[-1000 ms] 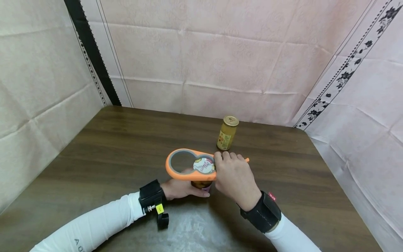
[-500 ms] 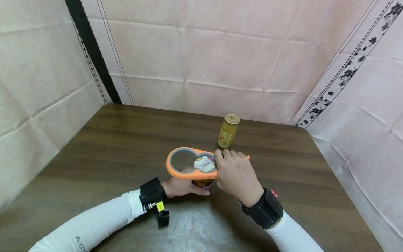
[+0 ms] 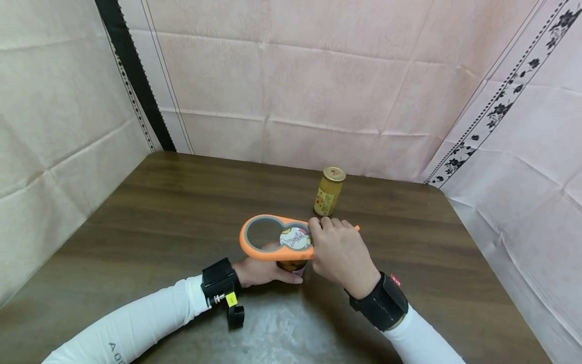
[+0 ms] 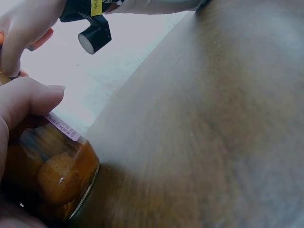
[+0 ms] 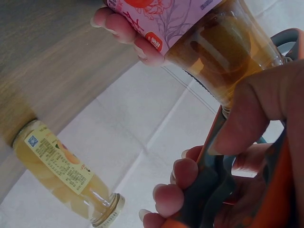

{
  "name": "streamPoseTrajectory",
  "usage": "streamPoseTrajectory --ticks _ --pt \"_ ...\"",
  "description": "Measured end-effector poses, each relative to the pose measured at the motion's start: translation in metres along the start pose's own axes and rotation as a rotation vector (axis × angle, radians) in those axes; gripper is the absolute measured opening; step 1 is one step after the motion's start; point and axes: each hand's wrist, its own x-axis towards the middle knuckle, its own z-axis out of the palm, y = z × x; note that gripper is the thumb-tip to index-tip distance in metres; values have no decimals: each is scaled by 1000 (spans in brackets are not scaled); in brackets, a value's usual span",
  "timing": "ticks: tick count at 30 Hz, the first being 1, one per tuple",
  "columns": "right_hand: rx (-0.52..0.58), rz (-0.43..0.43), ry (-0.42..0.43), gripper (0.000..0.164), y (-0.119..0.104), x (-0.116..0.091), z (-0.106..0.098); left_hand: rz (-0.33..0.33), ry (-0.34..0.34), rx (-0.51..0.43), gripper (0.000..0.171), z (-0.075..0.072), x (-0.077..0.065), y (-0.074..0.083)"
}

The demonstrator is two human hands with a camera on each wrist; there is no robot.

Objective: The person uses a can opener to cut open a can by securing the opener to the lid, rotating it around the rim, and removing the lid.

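Observation:
In the head view my left hand (image 3: 259, 272) holds a glass jar (image 3: 290, 265) around its side at the middle of the table. The left wrist view shows brownish round fruit inside the jar (image 4: 59, 178), and the right wrist view shows its pink label (image 5: 173, 21). An orange and grey jar opener (image 3: 284, 254) lies across the top, with its smaller ring around the printed white lid (image 3: 295, 238). My right hand (image 3: 341, 258) grips the opener's handles just right of the lid, fingers curled over them. Most of the handles are hidden beneath that hand.
A second jar (image 3: 326, 197) with yellow contents and a gold lid stands upright behind the right hand, near the back of the brown wooden table (image 3: 204, 202). Pale cloth (image 3: 318, 101) hangs behind the table and on both sides.

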Motion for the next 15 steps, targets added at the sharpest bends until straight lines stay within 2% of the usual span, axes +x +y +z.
streamPoseTrajectory --ticks 5,15 --pt "21 7 -18 34 0 0 0 -2 -8 3 69 0 0 -2" --pt "31 -11 4 31 2 0 1 -21 11 44 71 0 0 -3"
